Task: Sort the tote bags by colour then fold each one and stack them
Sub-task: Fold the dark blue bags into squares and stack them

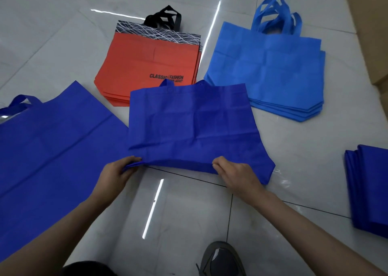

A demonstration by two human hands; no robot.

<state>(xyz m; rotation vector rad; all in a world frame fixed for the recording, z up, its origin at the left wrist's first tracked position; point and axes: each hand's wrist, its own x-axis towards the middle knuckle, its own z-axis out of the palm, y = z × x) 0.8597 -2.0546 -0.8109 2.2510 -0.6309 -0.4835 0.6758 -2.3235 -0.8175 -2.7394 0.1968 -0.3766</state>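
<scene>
Dark blue tote bag (193,124): flat on the tiled floor (180,208), centre. Left hand (117,174) pinches its near-left corner; right hand (235,174) pinches the near edge.
Orange bag stack (147,65): beyond, black handles.
Light blue bag stack (270,72): beyond, right.
Dark blue unfolded bags (48,149): left.
Folded dark blue stack (369,187): right edge.
Shoe (220,259): bottom edge.

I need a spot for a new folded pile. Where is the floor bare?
Bare white tile floor lies between the grey shoe and the held dark blue fabric tote bag; also between the light blue tote stack and the folded dark blue stack. Crowded where the held bag overlaps the orange tote stack.
</scene>
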